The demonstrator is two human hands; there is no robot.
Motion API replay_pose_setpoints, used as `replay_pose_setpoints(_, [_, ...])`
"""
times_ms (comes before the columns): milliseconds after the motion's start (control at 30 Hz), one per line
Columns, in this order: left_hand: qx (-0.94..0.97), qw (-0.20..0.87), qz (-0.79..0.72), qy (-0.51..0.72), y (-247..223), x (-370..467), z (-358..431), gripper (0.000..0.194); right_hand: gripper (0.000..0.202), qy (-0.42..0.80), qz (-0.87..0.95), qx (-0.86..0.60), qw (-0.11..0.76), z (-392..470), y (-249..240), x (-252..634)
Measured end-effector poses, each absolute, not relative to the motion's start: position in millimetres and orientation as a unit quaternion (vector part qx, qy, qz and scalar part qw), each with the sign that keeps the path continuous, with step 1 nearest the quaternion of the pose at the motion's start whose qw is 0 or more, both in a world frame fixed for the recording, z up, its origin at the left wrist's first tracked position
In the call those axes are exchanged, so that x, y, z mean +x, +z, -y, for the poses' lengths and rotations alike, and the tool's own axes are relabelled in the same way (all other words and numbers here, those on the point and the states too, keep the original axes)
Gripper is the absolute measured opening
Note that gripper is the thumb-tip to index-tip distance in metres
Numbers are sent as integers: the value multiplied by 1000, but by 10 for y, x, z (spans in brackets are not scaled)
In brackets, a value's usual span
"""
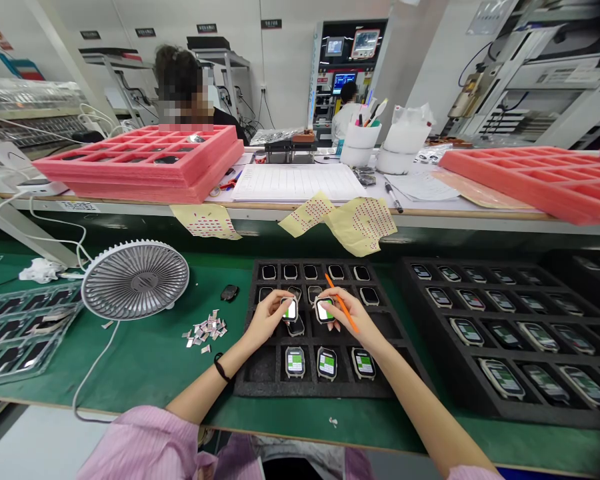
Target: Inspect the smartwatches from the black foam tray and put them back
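My left hand point(271, 313) grips a smartwatch point(289, 309) with a lit white and green screen. In my right hand point(349, 313) is a second lit smartwatch point(325, 309), and an orange stick point(342, 303) lies across the same hand. Both hands hover over a black foam tray point(265, 387) divided into compartments. Three watches with green and white screens, one of them the middle watch point(327, 363), sit in the tray's front row. Darker watches fill the back row, such as the corner watch point(362, 273). My fingers partly hide the middle rows.
Left of the tray lie small metallic strips point(207, 330), a dark watch part point(229, 293) and a white fan point(135, 280). More black trays point(460, 400) of watches stand at right. Pink foam trays point(195, 180) rest on the shelf. A person point(180, 87) sits beyond.
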State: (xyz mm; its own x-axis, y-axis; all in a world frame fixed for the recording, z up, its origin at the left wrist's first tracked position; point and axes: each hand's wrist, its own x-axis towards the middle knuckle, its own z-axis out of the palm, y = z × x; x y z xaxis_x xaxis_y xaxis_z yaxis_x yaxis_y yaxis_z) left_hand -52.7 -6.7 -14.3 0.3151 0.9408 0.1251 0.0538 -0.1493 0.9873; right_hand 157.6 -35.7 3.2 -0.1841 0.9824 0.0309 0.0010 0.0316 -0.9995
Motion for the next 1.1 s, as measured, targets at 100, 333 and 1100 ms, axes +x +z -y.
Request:
replay_pose_setpoints(100, [621, 538, -385, 421, -158, -518, 71, 35, 28, 533, 569, -435, 451, 352, -7, 1582])
replay_pose_setpoints(333, [611, 554, -381, 417, -198, -513, 44, 48, 39, 526, 588, -432, 437, 363, -24, 1602])
replay_pose_setpoints(1100, [599, 559, -372, 436, -256, -532, -7, 50, 30, 509, 522, -475, 492, 360, 67, 1587])
